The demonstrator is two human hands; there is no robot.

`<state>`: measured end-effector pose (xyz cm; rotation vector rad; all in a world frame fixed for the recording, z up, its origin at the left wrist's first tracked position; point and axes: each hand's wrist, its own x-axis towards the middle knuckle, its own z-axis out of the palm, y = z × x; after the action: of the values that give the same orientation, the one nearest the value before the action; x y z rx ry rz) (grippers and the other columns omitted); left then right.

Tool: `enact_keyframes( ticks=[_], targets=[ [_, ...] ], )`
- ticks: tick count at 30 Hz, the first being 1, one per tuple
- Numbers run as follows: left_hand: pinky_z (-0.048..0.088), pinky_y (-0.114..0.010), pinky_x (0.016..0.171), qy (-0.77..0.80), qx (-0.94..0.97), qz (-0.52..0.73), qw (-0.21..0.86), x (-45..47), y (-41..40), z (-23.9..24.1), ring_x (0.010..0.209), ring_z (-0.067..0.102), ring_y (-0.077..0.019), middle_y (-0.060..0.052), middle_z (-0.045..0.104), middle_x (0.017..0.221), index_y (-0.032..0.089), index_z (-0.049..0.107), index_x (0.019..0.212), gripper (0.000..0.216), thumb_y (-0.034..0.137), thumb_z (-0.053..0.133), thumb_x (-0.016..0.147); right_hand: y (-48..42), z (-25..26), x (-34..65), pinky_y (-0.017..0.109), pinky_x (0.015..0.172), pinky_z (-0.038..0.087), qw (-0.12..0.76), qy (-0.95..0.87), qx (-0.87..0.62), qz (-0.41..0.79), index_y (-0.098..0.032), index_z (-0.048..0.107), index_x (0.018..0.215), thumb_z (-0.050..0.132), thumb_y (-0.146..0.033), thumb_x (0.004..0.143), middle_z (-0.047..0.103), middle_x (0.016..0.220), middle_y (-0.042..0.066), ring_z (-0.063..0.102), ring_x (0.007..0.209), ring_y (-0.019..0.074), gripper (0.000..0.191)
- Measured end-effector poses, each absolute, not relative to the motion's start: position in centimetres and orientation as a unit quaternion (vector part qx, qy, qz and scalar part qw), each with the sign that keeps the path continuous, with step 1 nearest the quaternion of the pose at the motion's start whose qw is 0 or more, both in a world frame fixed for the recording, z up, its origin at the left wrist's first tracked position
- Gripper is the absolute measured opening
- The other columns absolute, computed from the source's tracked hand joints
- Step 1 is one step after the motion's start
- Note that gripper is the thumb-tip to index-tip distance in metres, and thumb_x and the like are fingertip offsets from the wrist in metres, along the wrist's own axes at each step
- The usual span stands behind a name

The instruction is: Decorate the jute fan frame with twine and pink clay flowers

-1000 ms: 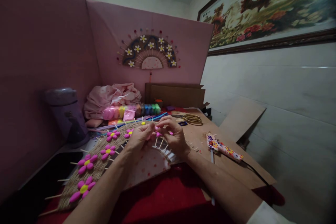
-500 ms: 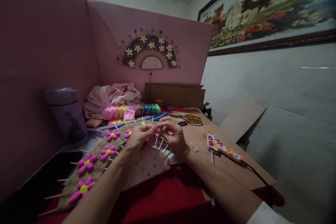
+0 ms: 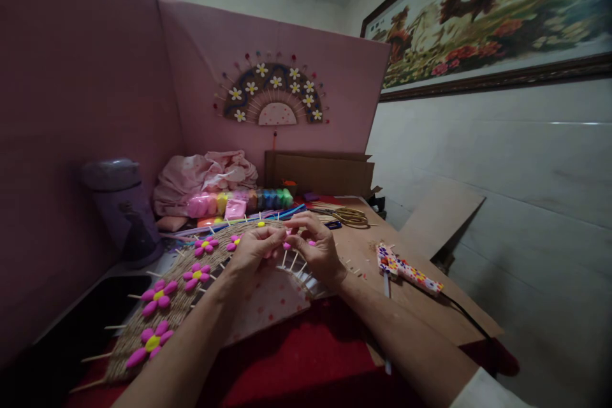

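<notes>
My left hand (image 3: 261, 247) and my right hand (image 3: 313, 245) meet at the fingertips over a fan-shaped craft piece (image 3: 129, 331). Both pinch closed; whatever sits between the fingers is too small or hidden to make out. The fan is wrapped in tan twine, with thin wooden sticks poking out around its edge. Magenta clay flowers (image 3: 159, 297) with yellow centres are set along its band. At its base is a pale half-round panel (image 3: 272, 306) with pink dots. My hands and forearms cover part of the fan's middle.
Right of my hands lies a flower-patterned glue gun (image 3: 408, 273) with a black cord. Scissors (image 3: 351, 217) rest farther back. Behind the fan are coloured clay packs (image 3: 239, 201) and pink cloth (image 3: 203, 178). A lilac tumbler (image 3: 122, 210) stands left. A finished fan (image 3: 275, 92) hangs on the pink board.
My right hand's fingers have shifted very slightly, with the fingertips still together at the same spot. The fan and other things have not moved.
</notes>
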<state>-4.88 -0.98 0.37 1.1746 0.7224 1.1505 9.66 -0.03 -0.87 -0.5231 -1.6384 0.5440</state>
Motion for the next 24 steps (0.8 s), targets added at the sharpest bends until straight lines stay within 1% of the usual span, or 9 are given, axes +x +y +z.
enact_keyframes(
  ticks=[4, 6, 9, 12, 14, 17, 21, 24],
  targets=[
    [0.016, -0.018, 0.033, 0.313, 0.496, 0.5, 0.637, -4.88, -0.84, 0.38, 0.031, 0.03, -0.0032, 0.005, 0.042, 0.038, 0.014, 0.054, 0.053, 0.043, 0.051, 0.075, 0.058, 0.01, -0.91, 9.64, 0.024, 0.059, 0.047, 0.628, -0.707, -0.225, 0.234, -0.022, 0.067, 0.08, 0.065, -0.025, 0.079, 0.055, 0.087, 0.003, 0.054, 0.078, 0.013, 0.004],
    [0.015, -0.018, 0.033, 0.312, 0.493, 0.503, 0.638, -4.85, -0.85, 0.39, 0.031, 0.029, -0.0031, 0.005, 0.042, 0.038, 0.014, 0.054, 0.053, 0.043, 0.051, 0.075, 0.059, 0.02, -0.92, 9.63, 0.024, 0.058, 0.047, 0.627, -0.706, -0.233, 0.234, -0.022, 0.067, 0.082, 0.066, -0.027, 0.079, 0.055, 0.088, 0.003, 0.054, 0.075, 0.0123, 0.006],
    [0.015, -0.018, 0.033, 0.307, 0.5, 0.501, 0.636, -4.79, -0.93, 0.45, 0.031, 0.028, -0.0022, 0.005, 0.043, 0.039, 0.013, 0.053, 0.052, 0.041, 0.046, 0.078, 0.056, 0.02, -0.92, 9.64, 0.024, 0.058, 0.047, 0.62, -0.714, -0.235, 0.227, -0.022, 0.067, 0.085, 0.066, -0.028, 0.078, 0.056, 0.089, 0.003, 0.054, 0.073, 0.012, 0.009],
    [0.015, -0.018, 0.034, 0.307, 0.498, 0.506, 0.634, -4.75, -0.96, 0.49, 0.031, 0.029, -0.0027, 0.005, 0.043, 0.039, 0.014, 0.053, 0.052, 0.043, 0.05, 0.075, 0.059, 0.02, -0.91, 9.63, 0.024, 0.059, 0.047, 0.626, -0.71, -0.234, 0.224, -0.021, 0.066, 0.079, 0.066, -0.028, 0.079, 0.056, 0.086, 0.003, 0.054, 0.076, 0.0129, 0.006],
    [0.015, -0.018, 0.034, 0.31, 0.503, 0.505, 0.63, -4.77, -0.91, 0.49, 0.031, 0.03, -0.0029, 0.005, 0.043, 0.039, 0.014, 0.052, 0.051, 0.044, 0.051, 0.075, 0.058, 0.0, -0.88, 9.63, 0.024, 0.057, 0.046, 0.625, -0.708, -0.239, 0.225, -0.022, 0.066, 0.081, 0.066, -0.028, 0.079, 0.056, 0.088, 0.003, 0.054, 0.074, 0.0124, 0.007],
    [0.015, -0.018, 0.033, 0.303, 0.513, 0.492, 0.635, -4.86, -0.8, 0.46, 0.031, 0.028, -0.0022, 0.005, 0.043, 0.039, 0.014, 0.051, 0.05, 0.042, 0.046, 0.077, 0.057, -0.05, -0.81, 9.64, 0.024, 0.057, 0.045, 0.619, -0.716, -0.237, 0.218, -0.022, 0.066, 0.085, 0.067, -0.028, 0.078, 0.058, 0.089, 0.003, 0.054, 0.074, 0.0124, 0.009],
    [0.016, -0.018, 0.033, 0.309, 0.501, 0.5, 0.636, -4.93, -0.78, 0.47, 0.03, 0.029, -0.0029, 0.005, 0.045, 0.04, 0.015, 0.051, 0.052, 0.041, 0.047, 0.074, 0.061, -0.08, -0.76, 9.65, 0.023, 0.057, 0.046, 0.629, -0.707, -0.241, 0.218, -0.021, 0.066, 0.079, 0.066, -0.028, 0.078, 0.057, 0.085, 0.003, 0.055, 0.077, 0.0135, 0.007],
    [0.016, -0.018, 0.033, 0.3, 0.507, 0.49, 0.642, -4.95, -0.84, 0.59, 0.03, 0.029, -0.0028, 0.005, 0.045, 0.04, 0.015, 0.049, 0.05, 0.041, 0.044, 0.076, 0.06, -0.12, -0.74, 9.67, 0.024, 0.057, 0.045, 0.621, -0.712, -0.244, 0.22, -0.021, 0.066, 0.084, 0.067, -0.026, 0.078, 0.057, 0.088, 0.003, 0.055, 0.075, 0.0126, 0.008]
  ],
)
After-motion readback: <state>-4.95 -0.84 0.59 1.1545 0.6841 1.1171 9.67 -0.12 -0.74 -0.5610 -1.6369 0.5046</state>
